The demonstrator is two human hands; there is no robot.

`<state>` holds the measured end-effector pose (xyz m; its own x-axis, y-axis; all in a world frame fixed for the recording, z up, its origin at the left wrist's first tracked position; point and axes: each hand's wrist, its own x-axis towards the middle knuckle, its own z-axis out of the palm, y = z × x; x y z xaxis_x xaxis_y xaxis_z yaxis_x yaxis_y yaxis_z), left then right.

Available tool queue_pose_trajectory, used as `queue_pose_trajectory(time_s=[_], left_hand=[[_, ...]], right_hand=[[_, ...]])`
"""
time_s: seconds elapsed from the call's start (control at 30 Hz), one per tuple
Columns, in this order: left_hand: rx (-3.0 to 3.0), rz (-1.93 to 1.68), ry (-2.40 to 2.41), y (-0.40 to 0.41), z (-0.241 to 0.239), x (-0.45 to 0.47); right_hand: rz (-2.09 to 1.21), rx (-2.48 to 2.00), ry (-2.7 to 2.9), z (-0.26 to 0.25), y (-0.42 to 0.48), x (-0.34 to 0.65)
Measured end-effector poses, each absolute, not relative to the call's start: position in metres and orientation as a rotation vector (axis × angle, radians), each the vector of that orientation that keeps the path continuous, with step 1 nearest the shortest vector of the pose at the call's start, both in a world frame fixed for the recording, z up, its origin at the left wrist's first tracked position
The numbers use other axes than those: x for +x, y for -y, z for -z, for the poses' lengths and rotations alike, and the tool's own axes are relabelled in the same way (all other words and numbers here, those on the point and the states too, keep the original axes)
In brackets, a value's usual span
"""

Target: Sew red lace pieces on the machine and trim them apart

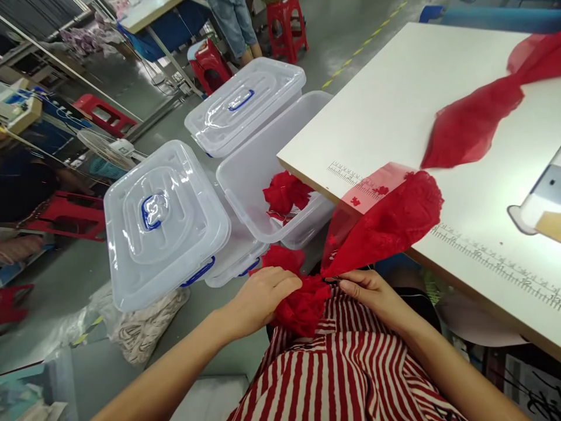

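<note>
My left hand [267, 292] is closed round a bunched, ruffled piece of red lace fabric [303, 307] above my lap. From that bunch, a wider stretch of sheer red lace fabric [390, 216] runs up over the table edge and lies on the tabletop. My right hand [370, 292] is closed in a pinch beside the narrow point where the bunch meets this stretch. Something thin and dark shows at its fingertips, too small to name. More red fabric [477, 123] lies twisted across the far side of the table.
The white table [372, 93] has printed ruler marks along its edge. Left of it stand an open clear plastic bin [245, 169] with red fabric inside and lidded bins [169, 222] [248, 105]. A machine part [543, 199] is at right. A person [236, 26] stands beyond.
</note>
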<state>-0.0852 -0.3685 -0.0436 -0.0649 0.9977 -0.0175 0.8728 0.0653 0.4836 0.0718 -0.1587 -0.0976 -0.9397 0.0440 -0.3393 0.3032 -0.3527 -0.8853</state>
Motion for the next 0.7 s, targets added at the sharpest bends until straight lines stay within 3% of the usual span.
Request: queue_pose_trajectory(time_s=[0.2, 0.53, 0.7], left_hand=[[1.916, -0.416, -2.063, 0.371, 0.045, -0.083], [1.932, -0.356, -2.059, 0.369, 0.047, -0.077], [1.703, -0.45, -1.891, 0.339, -0.002, -0.089]], right_hand=[[2.356, 0.615, -1.725, 0.107, 0.16, 0.079], [2.432, 0.512, -1.718, 0.101, 0.171, 0.069], [2.377, 0.713, -1.996, 0.116, 0.157, 0.075]])
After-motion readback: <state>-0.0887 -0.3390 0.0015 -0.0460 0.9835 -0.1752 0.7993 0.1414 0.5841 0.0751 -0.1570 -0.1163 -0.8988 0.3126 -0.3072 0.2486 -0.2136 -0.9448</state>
